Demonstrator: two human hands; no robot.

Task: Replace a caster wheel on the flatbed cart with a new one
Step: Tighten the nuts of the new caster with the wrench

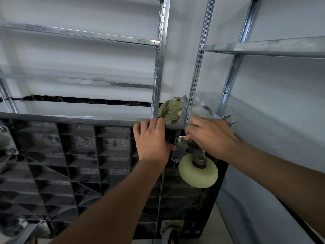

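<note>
The left hand [153, 140] grips the upturned cart [70, 155] edge. The right hand [209, 136] holds a wrench [182, 138] on the caster [197, 171] plate's far bolt [179, 140]; best keep it seated squarely while turning.

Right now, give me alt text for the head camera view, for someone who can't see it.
A right hand holds a wrench on a bolt of the cream caster wheel under an upturned black flatbed cart, while the left hand grips the cart's top edge. Metal shelving stands behind.
</note>
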